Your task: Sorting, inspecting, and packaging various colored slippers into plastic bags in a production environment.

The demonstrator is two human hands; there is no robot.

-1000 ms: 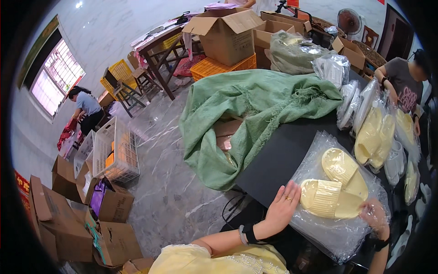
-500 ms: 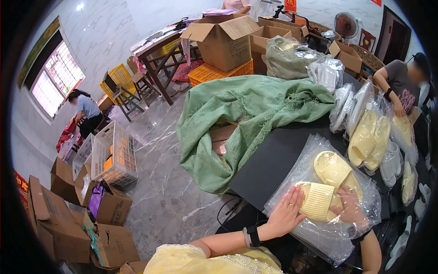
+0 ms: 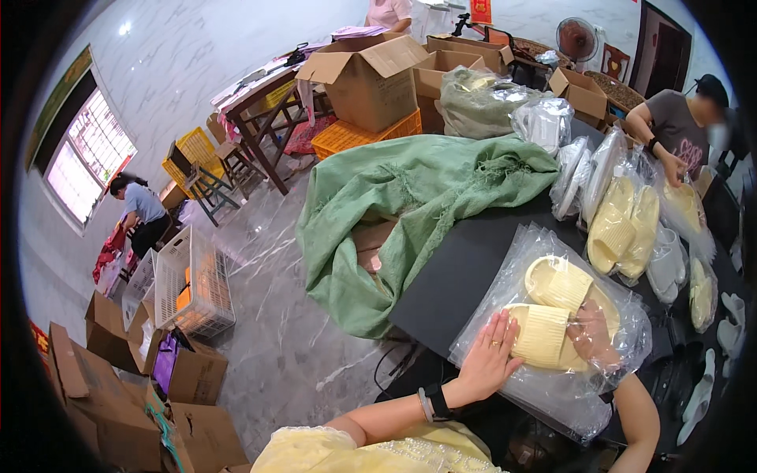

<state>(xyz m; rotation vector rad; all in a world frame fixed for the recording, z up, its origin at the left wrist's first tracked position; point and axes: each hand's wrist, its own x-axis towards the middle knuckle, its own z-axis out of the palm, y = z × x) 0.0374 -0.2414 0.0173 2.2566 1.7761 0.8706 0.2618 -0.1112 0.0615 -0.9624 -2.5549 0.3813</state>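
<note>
A pair of pale yellow slippers (image 3: 538, 333) with ribbed straps lies inside a clear plastic bag (image 3: 516, 256), on top of other flat clear bags. My left hand (image 3: 490, 355) rests flat on the bag by the near slipper's toe, fingers stretched out and a ring on one. Inside the bag, seen through its film, my right hand (image 3: 593, 337) grips the slippers toward their heel ends; the plastic blurs its fingers. A dark band circles my left wrist.
Bagged yellow slippers (image 3: 623, 229) and white ones line the black table (image 3: 449, 272) at right, where another person (image 3: 682, 130) handles a bagged slipper. A green sack (image 3: 418, 189) drapes the far side. Cardboard boxes (image 3: 197, 370) and a white crate (image 3: 193, 284) stand left.
My view has shifted slightly, moving the scene a little left. Both hands keep their places at the bagged slippers, with the right hand still inside the bag.
</note>
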